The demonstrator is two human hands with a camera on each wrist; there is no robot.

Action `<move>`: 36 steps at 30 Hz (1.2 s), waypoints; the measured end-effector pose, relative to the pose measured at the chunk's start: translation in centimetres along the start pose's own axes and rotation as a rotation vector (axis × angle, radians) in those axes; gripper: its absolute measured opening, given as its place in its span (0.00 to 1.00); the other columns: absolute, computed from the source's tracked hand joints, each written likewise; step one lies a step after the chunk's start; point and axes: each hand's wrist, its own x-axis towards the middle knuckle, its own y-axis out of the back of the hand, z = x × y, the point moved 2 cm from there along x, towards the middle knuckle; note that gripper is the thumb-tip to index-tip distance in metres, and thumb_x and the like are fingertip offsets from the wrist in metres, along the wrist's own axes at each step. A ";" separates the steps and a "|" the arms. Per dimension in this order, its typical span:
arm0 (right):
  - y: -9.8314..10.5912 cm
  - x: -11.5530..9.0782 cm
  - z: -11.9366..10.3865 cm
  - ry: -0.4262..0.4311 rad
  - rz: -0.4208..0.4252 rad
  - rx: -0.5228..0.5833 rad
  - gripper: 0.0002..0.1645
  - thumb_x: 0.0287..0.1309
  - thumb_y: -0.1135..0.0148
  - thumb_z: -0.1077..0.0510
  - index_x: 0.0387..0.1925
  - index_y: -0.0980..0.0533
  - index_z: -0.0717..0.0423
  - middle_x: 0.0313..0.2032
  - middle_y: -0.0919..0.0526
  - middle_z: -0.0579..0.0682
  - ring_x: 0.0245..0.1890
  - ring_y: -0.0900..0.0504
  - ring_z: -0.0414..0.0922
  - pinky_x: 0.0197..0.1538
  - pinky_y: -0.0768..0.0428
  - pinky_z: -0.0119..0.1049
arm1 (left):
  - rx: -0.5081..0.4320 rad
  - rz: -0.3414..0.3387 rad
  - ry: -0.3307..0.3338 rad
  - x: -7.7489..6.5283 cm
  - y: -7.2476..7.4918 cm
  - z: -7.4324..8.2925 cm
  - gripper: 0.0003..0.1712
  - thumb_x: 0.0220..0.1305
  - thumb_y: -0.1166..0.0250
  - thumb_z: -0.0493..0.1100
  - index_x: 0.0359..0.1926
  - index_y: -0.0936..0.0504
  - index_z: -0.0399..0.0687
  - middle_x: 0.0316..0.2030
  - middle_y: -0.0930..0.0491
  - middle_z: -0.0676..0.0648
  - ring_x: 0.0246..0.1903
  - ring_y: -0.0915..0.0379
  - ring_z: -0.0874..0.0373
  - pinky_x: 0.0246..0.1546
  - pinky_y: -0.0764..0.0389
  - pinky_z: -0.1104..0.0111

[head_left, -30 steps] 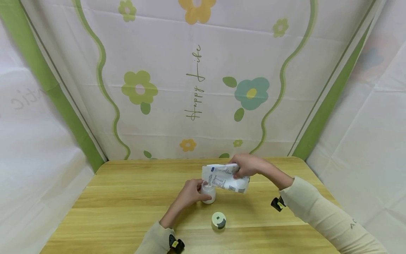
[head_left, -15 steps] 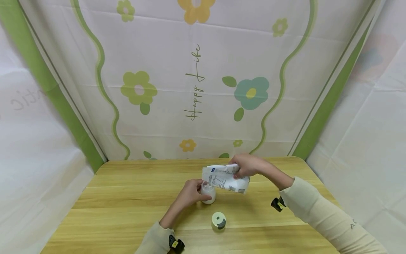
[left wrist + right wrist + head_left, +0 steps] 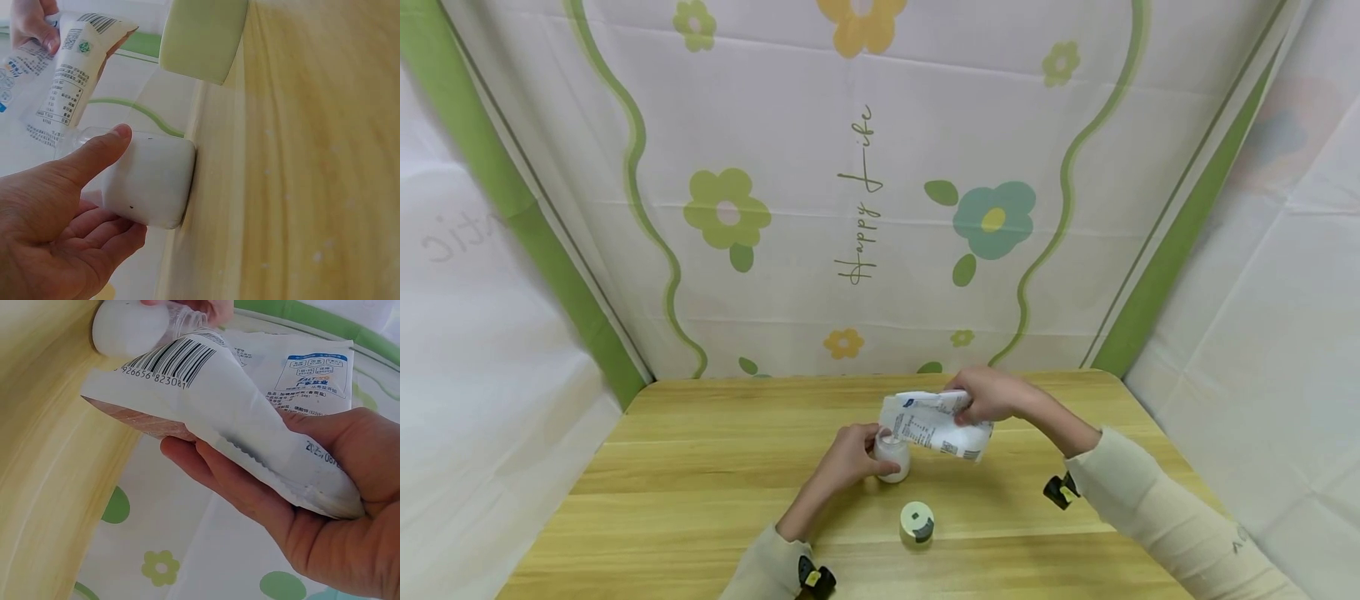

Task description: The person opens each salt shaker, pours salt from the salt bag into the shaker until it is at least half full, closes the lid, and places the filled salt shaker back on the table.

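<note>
Left wrist view, left fingers (image 3: 125, 242) around white-filled jar (image 3: 153, 178), right fingers (image 3: 46, 35) gripping tipped packet (image 3: 75, 72)

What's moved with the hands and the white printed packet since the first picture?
Only a little: the right hand and the white printed packet it grips shifted slightly rightward and down in the head view. Nothing was grabbed or let go. The left hand still holds the clear jar of white contents, and the pale green cylinder stayed put.

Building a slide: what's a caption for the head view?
Left hand grips a jar; right hand holds a bag tilted over it.
</note>
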 end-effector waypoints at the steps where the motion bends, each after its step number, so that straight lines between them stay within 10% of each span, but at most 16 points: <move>1: -0.1 0.0 0.1 0.004 0.004 0.005 0.17 0.51 0.30 0.69 0.46 0.16 0.62 0.36 0.12 0.52 0.30 0.16 0.39 0.34 0.15 0.31 | 0.000 0.001 0.000 0.0 0.0 0.0 0.27 0.51 0.21 0.42 0.52 0.17 0.39 0.44 0.14 0.46 0.39 0.21 0.60 0.39 0.19 0.73; 19: -2.3 -0.6 3.3 0.104 0.086 0.170 0.06 0.52 0.31 0.69 0.33 0.18 0.58 0.33 0.13 0.48 0.29 0.18 0.38 0.34 0.18 0.32 | -0.003 0.015 -0.022 0.1 -0.1 0.1 0.27 0.50 0.21 0.41 0.52 0.17 0.38 0.44 0.14 0.44 0.40 0.19 0.57 0.39 0.18 0.72; 36: -7.7 -0.5 6.7 0.128 0.143 0.531 0.09 0.57 0.34 0.67 0.41 0.20 0.61 0.37 0.15 0.54 0.32 0.17 0.41 0.35 0.17 0.33 | -0.003 0.015 -0.025 0.0 -0.1 0.0 0.22 0.50 0.21 0.41 0.46 0.16 0.41 0.38 0.14 0.47 0.34 0.23 0.63 0.33 0.21 0.76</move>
